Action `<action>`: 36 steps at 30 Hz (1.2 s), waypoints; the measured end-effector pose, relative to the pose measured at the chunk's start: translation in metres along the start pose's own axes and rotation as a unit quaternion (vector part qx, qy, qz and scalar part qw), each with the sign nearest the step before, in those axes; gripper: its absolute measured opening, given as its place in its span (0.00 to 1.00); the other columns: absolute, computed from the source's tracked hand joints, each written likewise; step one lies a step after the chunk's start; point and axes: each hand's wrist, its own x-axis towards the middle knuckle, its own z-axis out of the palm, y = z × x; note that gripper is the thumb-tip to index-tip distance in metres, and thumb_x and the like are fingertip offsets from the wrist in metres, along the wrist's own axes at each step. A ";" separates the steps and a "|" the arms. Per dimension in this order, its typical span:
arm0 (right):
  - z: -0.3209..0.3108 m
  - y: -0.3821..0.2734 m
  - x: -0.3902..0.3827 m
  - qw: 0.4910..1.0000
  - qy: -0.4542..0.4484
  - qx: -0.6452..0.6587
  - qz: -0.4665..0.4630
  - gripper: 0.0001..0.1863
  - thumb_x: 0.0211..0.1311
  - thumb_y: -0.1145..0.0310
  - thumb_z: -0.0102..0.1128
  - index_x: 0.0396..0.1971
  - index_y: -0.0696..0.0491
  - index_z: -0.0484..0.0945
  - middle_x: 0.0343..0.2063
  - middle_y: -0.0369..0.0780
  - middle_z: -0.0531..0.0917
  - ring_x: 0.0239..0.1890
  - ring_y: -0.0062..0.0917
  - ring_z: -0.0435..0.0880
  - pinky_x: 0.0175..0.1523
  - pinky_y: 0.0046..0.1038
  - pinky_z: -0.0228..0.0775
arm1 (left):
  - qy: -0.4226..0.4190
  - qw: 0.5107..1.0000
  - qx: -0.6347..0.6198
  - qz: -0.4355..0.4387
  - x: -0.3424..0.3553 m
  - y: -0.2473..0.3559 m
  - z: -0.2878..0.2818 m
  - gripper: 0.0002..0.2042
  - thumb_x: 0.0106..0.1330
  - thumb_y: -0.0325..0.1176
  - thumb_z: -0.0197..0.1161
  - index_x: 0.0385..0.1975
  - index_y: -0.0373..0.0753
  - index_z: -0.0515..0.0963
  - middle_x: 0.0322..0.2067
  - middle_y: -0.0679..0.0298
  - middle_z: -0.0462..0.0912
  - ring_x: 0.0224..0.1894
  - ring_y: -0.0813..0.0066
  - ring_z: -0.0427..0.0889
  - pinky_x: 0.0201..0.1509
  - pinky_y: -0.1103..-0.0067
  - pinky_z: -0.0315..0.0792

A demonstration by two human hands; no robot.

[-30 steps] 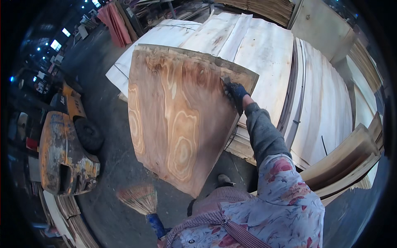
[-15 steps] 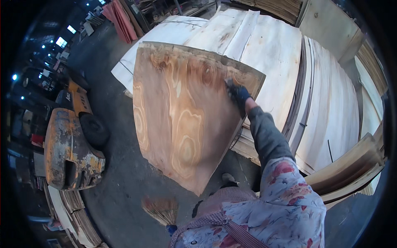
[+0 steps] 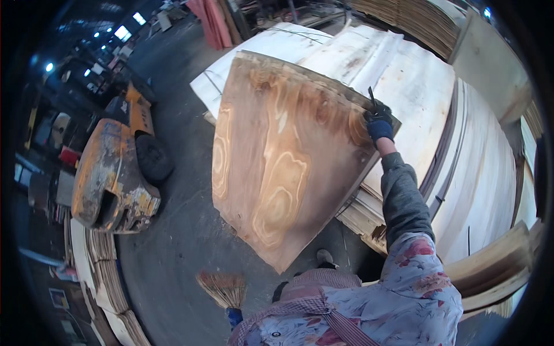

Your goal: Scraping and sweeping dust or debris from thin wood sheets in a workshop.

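A broad plywood sheet [image 3: 259, 167] with a brown wavy grain lies in front of me, its pointed near corner towards my body. My right hand [image 3: 379, 120], in a dark glove with a blue cuff, is at the sheet's far right corner. Its fingers are closed on a thin dark tool [image 3: 371, 94] that sticks up past them; its exact kind is too small to tell. I cannot see my left hand. Near my waist on the left is a straw broom [image 3: 222, 288] with a blue part at its base, its bristles fanning away from me.
Pale veneer sheets [image 3: 412, 81] are stacked beyond and to the right of the plywood. Curved wooden sheets [image 3: 490, 262] jut in at the lower right. On the left stands a worn yellow forklift [image 3: 115, 179], with stacked boards [image 3: 107, 277] nearer me.
My right hand has moved right and outward across the plywood to its far right corner, the arm stretching further. The view has shifted, so the plywood appears further right.
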 end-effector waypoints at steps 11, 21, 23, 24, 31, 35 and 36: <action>-0.039 -0.023 0.009 0.964 -0.235 -0.118 -0.032 0.15 0.47 0.67 0.53 0.38 0.52 0.75 0.36 0.47 0.77 0.41 0.42 0.76 0.46 0.36 0.68 | 0.027 0.999 -0.013 -0.029 -0.019 -0.025 -0.026 0.17 0.54 0.38 0.56 0.40 0.33 0.71 0.38 0.52 0.75 0.37 0.65 0.73 0.42 0.71 0.68; -0.075 0.002 -0.042 0.912 -0.312 0.204 0.172 0.05 0.48 0.69 0.61 0.25 0.51 0.77 0.15 0.40 0.78 0.13 0.28 0.76 0.17 0.30 0.67 | -0.028 0.999 0.003 -0.036 -0.001 -0.032 -0.071 0.17 0.54 0.37 0.57 0.39 0.32 0.71 0.36 0.52 0.76 0.36 0.65 0.73 0.41 0.70 0.68; -0.059 0.003 -0.062 0.982 -0.179 0.046 0.032 0.06 0.47 0.70 0.62 0.23 0.54 0.75 0.12 0.38 0.76 0.10 0.21 0.73 0.14 0.24 0.65 | -0.056 0.997 0.029 -0.041 0.006 -0.036 -0.091 0.17 0.54 0.37 0.57 0.39 0.32 0.71 0.36 0.52 0.76 0.36 0.65 0.73 0.41 0.70 0.69; -0.061 -0.014 -0.080 0.992 -0.120 0.013 -0.046 0.07 0.47 0.68 0.60 0.25 0.55 0.75 0.16 0.40 0.77 0.14 0.24 0.75 0.19 0.25 0.67 | -0.068 0.996 0.040 -0.040 0.013 -0.036 -0.102 0.17 0.54 0.37 0.57 0.39 0.32 0.71 0.36 0.52 0.76 0.35 0.65 0.73 0.40 0.70 0.69; -0.084 -0.178 -0.252 0.976 0.097 -0.038 -0.194 0.08 0.51 0.65 0.51 0.29 0.51 0.75 0.29 0.45 0.77 0.33 0.37 0.76 0.37 0.35 0.68 | -0.197 0.979 0.059 0.007 0.100 -0.010 -0.133 0.17 0.53 0.37 0.58 0.38 0.30 0.71 0.35 0.52 0.76 0.34 0.65 0.74 0.40 0.70 0.69; -0.141 -0.222 -0.359 0.970 0.106 -0.020 -0.220 0.09 0.49 0.67 0.53 0.32 0.50 0.74 0.34 0.43 0.76 0.36 0.37 0.75 0.36 0.37 0.68 | -0.257 0.963 0.071 0.047 0.126 0.019 -0.135 0.17 0.53 0.37 0.58 0.38 0.30 0.72 0.34 0.52 0.76 0.34 0.65 0.74 0.39 0.70 0.69; -0.150 -0.219 -0.379 0.959 0.131 -0.001 -0.249 0.10 0.49 0.68 0.54 0.34 0.50 0.74 0.35 0.42 0.76 0.37 0.37 0.75 0.37 0.37 0.68 | -0.271 0.957 0.087 0.055 0.124 0.023 -0.139 0.17 0.53 0.37 0.58 0.38 0.30 0.72 0.34 0.52 0.76 0.34 0.65 0.74 0.39 0.70 0.69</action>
